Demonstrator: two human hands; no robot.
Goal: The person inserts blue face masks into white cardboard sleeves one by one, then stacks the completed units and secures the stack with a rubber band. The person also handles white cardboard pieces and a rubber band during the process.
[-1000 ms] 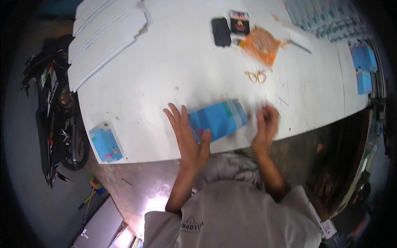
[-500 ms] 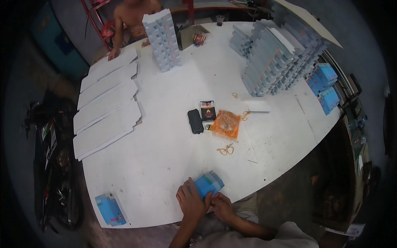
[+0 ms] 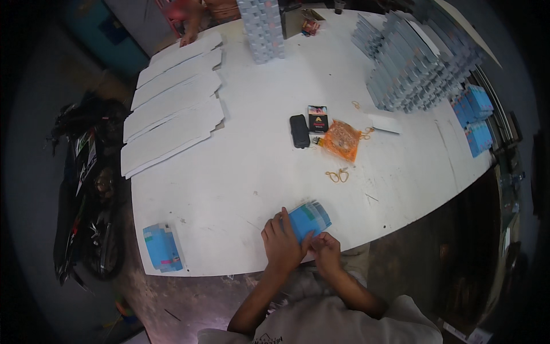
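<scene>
At the table's near edge lies a blue stack of flat printed cartons (image 3: 311, 221). My left hand (image 3: 282, 243) grips its left side, fingers laid over the top and thumb along the near edge. Close against the stack's near right corner, my right hand (image 3: 327, 252) has its fingers bent into a pinch. Whatever is between those fingertips is too small to make out. Another blue stack of flat cartons (image 3: 162, 250) rests at the table's near left corner, apart from both hands.
Mid-table are yellow rubber bands (image 3: 337, 175), an orange plastic bag (image 3: 342, 141), a black case (image 3: 299, 131) and a black pack (image 3: 318, 119). White sheets (image 3: 172, 123) lie left; grey carton stacks (image 3: 409, 66) stand far right. Across the table, a person's hand (image 3: 187, 39) is beside the sheets.
The whole view has shifted, so the table and its things appear higher and farther right. Both my hands stay at the blue stack, with little change in their grip.
</scene>
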